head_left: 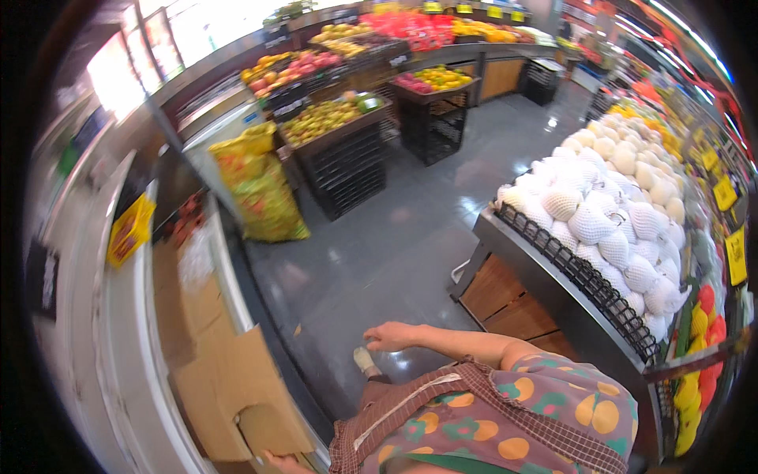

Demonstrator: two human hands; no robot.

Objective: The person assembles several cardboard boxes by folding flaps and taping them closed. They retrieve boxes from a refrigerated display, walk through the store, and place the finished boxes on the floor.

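We look down from head height into a produce shop with a grey, shiny floor [395,229].

Signs and packages first. A yellow rectangular tag [129,229] hangs on the long white case at our left. Flattened brown cardboard [229,395] leans along that case near the bottom of the view. Further up the aisle, a bulging yellow sack [260,189] with red and green print stands on the floor beside a stack of black crates [343,170]. Yellow price cards [736,254] stand along the right edge, above the fruit display. Small yellow labels [474,9] line the far shelf at the top.

To our right, a dark display worktop [537,272] with a black wire rim carries a heap of pale round fruit in white foam netting [608,213]. Red and yellow fruit [699,332] lies below it at the right rim.

Our right hand [391,337] hangs out over the floor, bare forearm reaching from a patterned sleeve; its fingers look loosely curled together and hold nothing. It is well apart from the netted fruit.

Our left hand [283,462] shows only at the bottom edge, touching the lower edge of the cardboard. The cardboard rises just above those fingers. We cannot tell whether they are gripping it, since the hand is mostly cut off.
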